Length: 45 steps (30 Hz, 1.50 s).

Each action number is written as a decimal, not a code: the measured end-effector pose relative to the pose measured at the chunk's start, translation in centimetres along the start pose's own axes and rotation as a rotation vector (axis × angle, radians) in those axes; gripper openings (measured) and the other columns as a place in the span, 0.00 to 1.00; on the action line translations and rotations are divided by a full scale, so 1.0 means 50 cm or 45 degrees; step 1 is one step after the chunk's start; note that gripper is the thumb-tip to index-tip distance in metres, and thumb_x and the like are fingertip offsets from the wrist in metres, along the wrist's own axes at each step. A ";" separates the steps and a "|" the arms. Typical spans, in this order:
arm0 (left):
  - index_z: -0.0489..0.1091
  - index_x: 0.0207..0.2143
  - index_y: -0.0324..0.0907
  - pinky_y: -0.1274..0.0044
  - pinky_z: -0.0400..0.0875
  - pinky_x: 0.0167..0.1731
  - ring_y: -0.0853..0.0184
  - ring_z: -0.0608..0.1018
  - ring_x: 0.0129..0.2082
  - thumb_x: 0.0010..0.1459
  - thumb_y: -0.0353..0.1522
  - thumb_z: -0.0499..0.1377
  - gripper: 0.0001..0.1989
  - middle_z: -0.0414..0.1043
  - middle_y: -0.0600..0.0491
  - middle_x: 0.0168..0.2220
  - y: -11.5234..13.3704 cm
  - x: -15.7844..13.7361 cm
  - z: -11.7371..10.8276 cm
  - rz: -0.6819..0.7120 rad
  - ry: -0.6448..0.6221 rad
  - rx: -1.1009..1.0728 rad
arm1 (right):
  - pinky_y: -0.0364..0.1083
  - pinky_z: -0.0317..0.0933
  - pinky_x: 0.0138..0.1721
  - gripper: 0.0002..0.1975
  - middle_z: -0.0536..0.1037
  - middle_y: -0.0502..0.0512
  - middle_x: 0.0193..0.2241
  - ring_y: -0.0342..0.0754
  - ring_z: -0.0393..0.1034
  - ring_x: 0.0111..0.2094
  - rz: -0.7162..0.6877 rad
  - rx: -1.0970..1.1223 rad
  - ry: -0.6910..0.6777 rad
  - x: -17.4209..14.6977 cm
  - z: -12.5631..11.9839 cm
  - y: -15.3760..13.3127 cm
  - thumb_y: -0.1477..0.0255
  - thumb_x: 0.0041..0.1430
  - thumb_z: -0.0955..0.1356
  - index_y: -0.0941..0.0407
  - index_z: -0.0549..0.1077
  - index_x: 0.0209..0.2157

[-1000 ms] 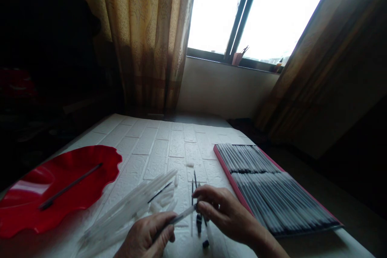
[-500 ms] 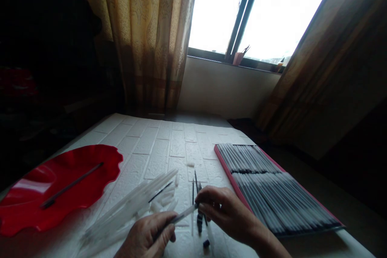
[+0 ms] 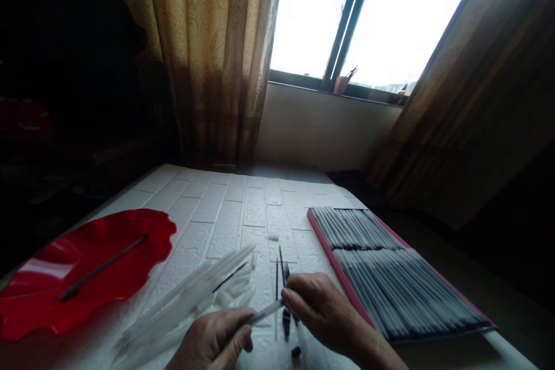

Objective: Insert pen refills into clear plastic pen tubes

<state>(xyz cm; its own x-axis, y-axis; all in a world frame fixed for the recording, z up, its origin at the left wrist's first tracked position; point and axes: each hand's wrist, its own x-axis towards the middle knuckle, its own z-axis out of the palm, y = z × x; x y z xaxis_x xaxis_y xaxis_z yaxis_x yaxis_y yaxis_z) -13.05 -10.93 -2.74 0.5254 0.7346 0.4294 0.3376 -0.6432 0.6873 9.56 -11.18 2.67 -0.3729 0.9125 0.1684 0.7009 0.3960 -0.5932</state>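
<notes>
My left hand (image 3: 217, 335) is closed around the near part of a slim pen (image 3: 266, 313) with a translucent grey barrel. My right hand (image 3: 318, 306) pinches the pen's far end between thumb and fingers, hiding its tip. Just beyond and under the right hand lie several thin black refills (image 3: 277, 277) and dark pen parts (image 3: 286, 321). A small black cap (image 3: 296, 352) rests near the front. Left of them is a pile of whitish translucent tubes (image 3: 191, 283) with short pale pieces (image 3: 236, 289) beside it, and one dark thin stick (image 3: 229, 276) lies across the pile.
A red wavy-edged plate (image 3: 143, 219) at the left holds one dark pen (image 3: 104, 266). On the right, a red-sided box (image 3: 321, 231) is packed with two rows of grey pens (image 3: 403, 289). A small white piece (image 3: 273, 237) lies on the brick-patterned white tabletop (image 3: 255, 202).
My right hand has shifted slightly and its fingers have closed tighter at the pen's far end. My left hand keeps its hold, almost unmoved.
</notes>
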 end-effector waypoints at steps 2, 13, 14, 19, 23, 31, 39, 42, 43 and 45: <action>0.73 0.35 0.46 0.87 0.71 0.29 0.73 0.80 0.24 0.62 0.29 0.54 0.08 0.78 0.59 0.24 -0.002 -0.001 0.002 -0.005 0.002 -0.009 | 0.41 0.47 0.23 0.18 0.61 0.45 0.15 0.39 0.56 0.18 0.008 0.007 -0.013 0.001 0.002 0.000 0.69 0.64 0.60 0.55 0.59 0.18; 0.74 0.32 0.45 0.86 0.70 0.27 0.71 0.79 0.24 0.62 0.32 0.53 0.10 0.77 0.58 0.24 0.002 -0.003 -0.001 -0.104 -0.024 -0.029 | 0.40 0.58 0.26 0.10 0.71 0.49 0.23 0.42 0.65 0.24 0.019 0.302 -0.056 -0.002 -0.010 0.007 0.70 0.63 0.61 0.58 0.72 0.36; 0.74 0.31 0.45 0.86 0.70 0.27 0.72 0.79 0.24 0.62 0.32 0.53 0.11 0.77 0.58 0.24 0.003 -0.004 -0.001 -0.127 -0.026 -0.031 | 0.41 0.58 0.26 0.09 0.70 0.49 0.23 0.42 0.65 0.24 0.020 0.321 -0.059 -0.003 -0.012 0.007 0.70 0.63 0.62 0.58 0.72 0.37; 0.74 0.30 0.44 0.86 0.68 0.24 0.73 0.75 0.20 0.62 0.32 0.51 0.13 0.76 0.58 0.23 -0.001 -0.007 0.004 -0.178 -0.024 -0.044 | 0.41 0.55 0.25 0.06 0.68 0.47 0.21 0.42 0.61 0.23 -0.001 0.305 -0.031 -0.005 -0.011 0.011 0.72 0.61 0.64 0.57 0.71 0.36; 0.74 0.31 0.43 0.86 0.68 0.24 0.72 0.77 0.22 0.63 0.32 0.51 0.13 0.76 0.57 0.23 -0.006 -0.005 0.004 -0.148 -0.048 -0.044 | 0.41 0.53 0.25 0.04 0.67 0.46 0.22 0.41 0.59 0.23 -0.013 0.175 -0.022 -0.007 -0.004 0.015 0.73 0.61 0.64 0.56 0.70 0.33; 0.74 0.33 0.44 0.86 0.69 0.27 0.71 0.80 0.24 0.64 0.33 0.51 0.13 0.78 0.57 0.24 -0.006 -0.001 -0.002 -0.107 -0.087 -0.016 | 0.42 0.49 0.25 0.09 0.66 0.45 0.21 0.41 0.56 0.22 -0.025 -0.010 -0.053 -0.010 -0.005 0.013 0.72 0.64 0.61 0.55 0.67 0.29; 0.74 0.33 0.44 0.87 0.69 0.27 0.71 0.80 0.24 0.64 0.33 0.51 0.12 0.78 0.57 0.24 -0.003 -0.002 -0.002 -0.143 -0.091 -0.003 | 0.40 0.53 0.27 0.06 0.71 0.46 0.24 0.40 0.61 0.24 -0.047 0.112 -0.031 -0.012 -0.009 0.012 0.75 0.60 0.64 0.55 0.70 0.38; 0.73 0.31 0.43 0.87 0.68 0.26 0.72 0.79 0.23 0.64 0.32 0.50 0.13 0.77 0.57 0.23 0.001 0.001 -0.003 -0.124 -0.087 0.024 | 0.40 0.52 0.25 0.04 0.70 0.46 0.23 0.40 0.60 0.23 -0.046 0.095 -0.012 -0.012 -0.006 0.018 0.75 0.60 0.64 0.55 0.70 0.32; 0.73 0.30 0.43 0.87 0.68 0.26 0.72 0.79 0.23 0.64 0.32 0.50 0.13 0.77 0.57 0.22 0.001 0.001 -0.002 -0.116 -0.083 0.033 | 0.40 0.51 0.25 0.04 0.69 0.45 0.22 0.40 0.59 0.23 -0.039 0.088 -0.007 -0.011 -0.005 0.021 0.75 0.60 0.64 0.56 0.70 0.32; 0.74 0.30 0.42 0.87 0.68 0.26 0.72 0.79 0.23 0.64 0.32 0.51 0.13 0.76 0.57 0.22 -0.001 0.001 0.001 -0.100 -0.083 0.045 | 0.40 0.51 0.25 0.03 0.69 0.45 0.22 0.40 0.59 0.23 -0.032 0.086 -0.007 -0.010 -0.004 0.023 0.75 0.60 0.65 0.56 0.70 0.32</action>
<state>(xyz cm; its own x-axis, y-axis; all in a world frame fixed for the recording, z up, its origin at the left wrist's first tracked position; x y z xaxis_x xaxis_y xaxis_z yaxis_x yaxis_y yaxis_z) -13.02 -10.90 -2.77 0.5453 0.7683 0.3350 0.4067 -0.5920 0.6958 10.67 -11.15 2.04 -0.3936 0.9016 0.1797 0.6485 0.4108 -0.6408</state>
